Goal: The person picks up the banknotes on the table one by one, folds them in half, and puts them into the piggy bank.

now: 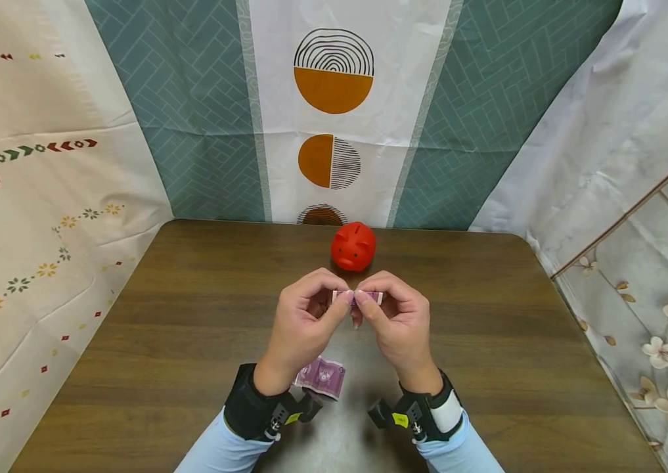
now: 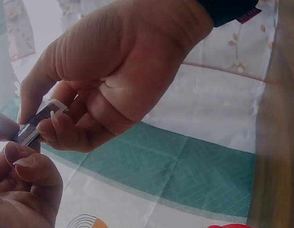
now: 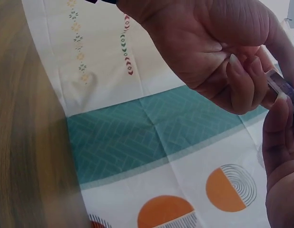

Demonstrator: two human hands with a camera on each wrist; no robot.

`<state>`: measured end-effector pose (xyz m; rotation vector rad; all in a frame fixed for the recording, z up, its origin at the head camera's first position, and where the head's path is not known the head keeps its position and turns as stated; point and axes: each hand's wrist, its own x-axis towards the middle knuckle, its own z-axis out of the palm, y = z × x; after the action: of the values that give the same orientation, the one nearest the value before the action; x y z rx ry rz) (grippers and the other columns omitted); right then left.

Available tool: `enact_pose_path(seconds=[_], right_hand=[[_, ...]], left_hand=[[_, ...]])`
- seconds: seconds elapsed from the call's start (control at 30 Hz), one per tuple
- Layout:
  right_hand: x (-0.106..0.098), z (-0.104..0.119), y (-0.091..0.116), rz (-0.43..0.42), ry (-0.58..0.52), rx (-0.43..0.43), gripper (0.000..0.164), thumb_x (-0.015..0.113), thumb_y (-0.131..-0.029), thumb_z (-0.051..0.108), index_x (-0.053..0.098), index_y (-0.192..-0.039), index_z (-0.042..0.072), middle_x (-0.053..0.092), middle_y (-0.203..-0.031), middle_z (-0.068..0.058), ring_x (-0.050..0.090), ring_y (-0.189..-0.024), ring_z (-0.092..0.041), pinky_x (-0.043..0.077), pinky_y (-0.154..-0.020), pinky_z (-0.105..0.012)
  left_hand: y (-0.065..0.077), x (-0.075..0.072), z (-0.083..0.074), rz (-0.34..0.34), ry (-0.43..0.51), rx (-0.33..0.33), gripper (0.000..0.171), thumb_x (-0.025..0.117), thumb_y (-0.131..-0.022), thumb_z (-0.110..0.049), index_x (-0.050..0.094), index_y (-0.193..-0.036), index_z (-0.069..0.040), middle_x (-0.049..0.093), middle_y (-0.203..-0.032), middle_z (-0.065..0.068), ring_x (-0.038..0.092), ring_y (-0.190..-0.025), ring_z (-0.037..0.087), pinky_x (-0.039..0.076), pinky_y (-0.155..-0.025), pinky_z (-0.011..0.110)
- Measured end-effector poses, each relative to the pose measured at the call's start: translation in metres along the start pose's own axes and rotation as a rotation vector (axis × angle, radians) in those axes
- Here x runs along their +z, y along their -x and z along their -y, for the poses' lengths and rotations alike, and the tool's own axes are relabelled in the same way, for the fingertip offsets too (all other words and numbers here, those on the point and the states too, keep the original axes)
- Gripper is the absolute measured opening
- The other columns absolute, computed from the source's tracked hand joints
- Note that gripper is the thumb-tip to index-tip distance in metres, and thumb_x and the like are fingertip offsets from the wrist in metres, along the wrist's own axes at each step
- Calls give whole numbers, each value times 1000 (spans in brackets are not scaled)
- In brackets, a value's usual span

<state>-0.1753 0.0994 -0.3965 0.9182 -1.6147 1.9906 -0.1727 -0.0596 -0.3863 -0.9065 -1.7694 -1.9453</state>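
Observation:
Both hands meet over the middle of the table. Between thumb and fingers, my left hand point(image 1: 301, 315) pinches one end of a banknote point(image 1: 376, 297) folded into a narrow purple strip with pale edges. The other end is pinched by my right hand point(image 1: 401, 318), and the two thumbs nearly meet at its centre. Up close in the left wrist view, the folded banknote point(image 2: 44, 114) shows as a thin, layered strip; fingers cover much of it. A second purple banknote point(image 1: 322, 378), creased, lies on the table beside my left wrist. Just beyond the hands stands a red piggy bank point(image 1: 354, 247).
The brown wooden table point(image 1: 192, 315) ends in a back edge close behind the piggy bank. A teal and white patterned curtain point(image 1: 203, 118) hangs behind it, with pale printed cloths point(image 1: 44, 263) at the sides. Dark camera bands point(image 1: 251, 401) wrap both wrists.

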Motion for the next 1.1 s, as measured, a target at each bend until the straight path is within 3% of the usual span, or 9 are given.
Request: enact_pose_path(seconds=[0.13, 0.27, 0.5, 0.8, 1.1], right_hand=[[1, 0, -1, 4, -7, -10, 4, 64, -96, -5, 65, -95, -9, 64, -85, -9, 60, -64, -19, 58, -57, -27], [1, 0, -1, 5, -27, -18, 6, 63, -97, -5, 64, -94, -10, 64, -84, -10, 60, -64, -20, 58, -56, -28], [2, 0, 0, -10, 19, -33, 7, 65, -96, -3, 65, -93, -9, 64, -83, -10, 60, -64, -18, 58, -58, -26], [4, 1, 0, -32, -20, -35, 8, 65, -96, -3, 65, -92, -10, 65, -84, -9, 62, -63, -19, 59, -58, -27], [3, 2, 0, -59, -13, -17, 6, 61, -95, -8, 66, -93, -9, 66, -85, -7, 61, -64, -19, 58, -58, -27]], left_hand=[[0, 1, 1, 0, -7, 15, 5, 66, -96, 0, 65, -94, 4, 60, -83, 13, 53, -66, 15, 51, -53, 23], [0, 2, 2, 2, -1, 28, 3, 65, -94, 6, 65, -95, 3, 60, -84, 14, 55, -69, 16, 54, -56, 23], [0, 3, 4, 8, -33, 58, 3, 66, -97, 1, 65, -94, 2, 59, -83, 12, 54, -69, 15, 52, -56, 22], [0, 3, 5, -27, 68, 75, 6, 61, -98, 3, 62, -94, 7, 56, -79, 13, 51, -59, 15, 49, -48, 24], [2, 3, 6, -23, 71, 69, 10, 62, -99, 0, 63, -94, 8, 57, -80, 13, 51, -59, 15, 50, -49, 23]])
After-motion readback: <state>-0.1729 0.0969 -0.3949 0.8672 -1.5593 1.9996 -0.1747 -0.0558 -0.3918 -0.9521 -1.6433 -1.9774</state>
